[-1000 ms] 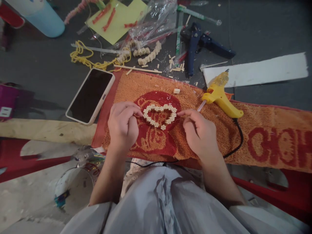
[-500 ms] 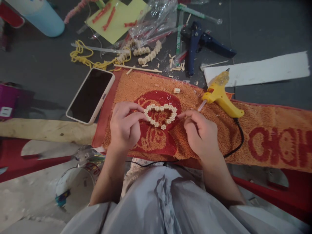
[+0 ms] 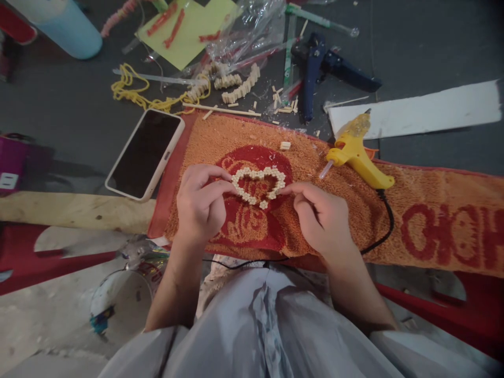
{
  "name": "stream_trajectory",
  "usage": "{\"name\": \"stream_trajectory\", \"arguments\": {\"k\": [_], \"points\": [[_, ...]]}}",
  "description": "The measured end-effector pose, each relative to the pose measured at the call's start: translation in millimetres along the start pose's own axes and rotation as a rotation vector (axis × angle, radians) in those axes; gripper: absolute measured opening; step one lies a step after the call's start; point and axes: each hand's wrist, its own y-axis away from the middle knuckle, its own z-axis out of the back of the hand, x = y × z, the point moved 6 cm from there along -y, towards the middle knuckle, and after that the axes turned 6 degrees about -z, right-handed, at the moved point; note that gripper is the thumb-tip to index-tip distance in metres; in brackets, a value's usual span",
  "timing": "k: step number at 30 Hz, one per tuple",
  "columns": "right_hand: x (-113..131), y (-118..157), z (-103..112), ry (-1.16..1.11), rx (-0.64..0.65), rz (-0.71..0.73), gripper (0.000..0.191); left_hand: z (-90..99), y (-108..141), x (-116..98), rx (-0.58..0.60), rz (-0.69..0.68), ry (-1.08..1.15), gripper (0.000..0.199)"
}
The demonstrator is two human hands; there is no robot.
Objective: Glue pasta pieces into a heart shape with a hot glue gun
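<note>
A heart-shaped outline of short pale sticks (image 3: 278, 178) lies on the orange and red towel (image 3: 311, 210). It looks like little bundles joined in a row, with a small break near its lower tip. At its left side, my left hand (image 3: 201, 202) pinches the edge between thumb and forefinger. My right hand (image 3: 323, 212) reaches in from the other side, forefinger stretched out and its tip touching the heart's right edge. The right thumb stays apart from the heart, and the other fingers are curled underneath, partly hidden.
A yellow hot glue gun (image 3: 356, 155) rests on the towel at right, its black cord trailing down. Left is a phone (image 3: 145, 155). Behind lie blue-handled cutters (image 3: 314, 76), a white strip (image 3: 417, 113), yellow cord (image 3: 129, 89), curved stick pieces (image 3: 242, 86) and plastic wrappers (image 3: 252, 34).
My right hand has moved slightly left, bringing its forefinger from just beside the heart onto its right edge. My left hand keeps its pinch, and the heart lies almost where it was.
</note>
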Motion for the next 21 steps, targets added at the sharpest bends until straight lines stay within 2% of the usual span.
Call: {"name": "stream_trajectory", "arguments": {"k": [8,21], "points": [[-0.6,-0.6,-0.6,0.031,0.008,-0.011,0.032,0.2,0.0,0.8,0.001,0.031,0.0,0.037],[6.4,0.1,-0.3,0.018,0.028,0.059,0.032,-1.0,-1.8,-4.1,0.049,-0.054,0.039,0.035]]}}
